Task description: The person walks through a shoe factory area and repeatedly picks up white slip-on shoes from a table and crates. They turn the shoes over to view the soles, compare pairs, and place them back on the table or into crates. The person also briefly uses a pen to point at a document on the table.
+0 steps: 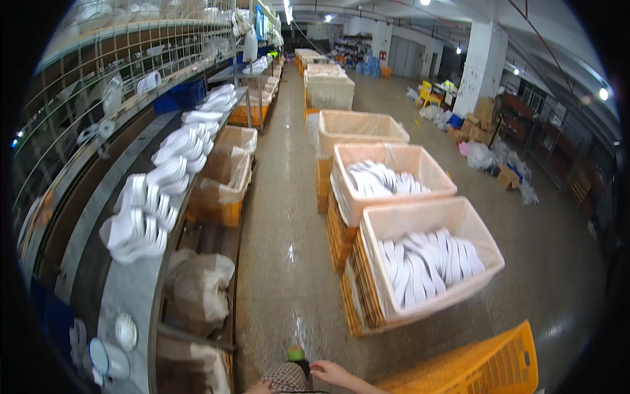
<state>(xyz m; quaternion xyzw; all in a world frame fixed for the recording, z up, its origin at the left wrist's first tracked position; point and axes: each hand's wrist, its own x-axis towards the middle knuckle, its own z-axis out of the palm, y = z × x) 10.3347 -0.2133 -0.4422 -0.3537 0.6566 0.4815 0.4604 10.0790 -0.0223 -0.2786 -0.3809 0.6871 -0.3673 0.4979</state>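
My right hand is low in the picture, beside the checked cloth on my body and a dark patch of clothing. Its fingers reach leftward, loosely extended, and I see nothing in them. Only a small part of my left hand shows at the lower edge, against the left side of the cloth; its fingers are mostly cut off. Just beyond the cloth a green shoe-like tip shows on the floor. A yellow plastic crate, tilted, lies to the right of my right hand.
White shoe soles lie in rows along the metal bench at left. Right of the aisle, a lined bin of white soles stands on orange crates; more bins line up behind. A white mug sits on the bench.
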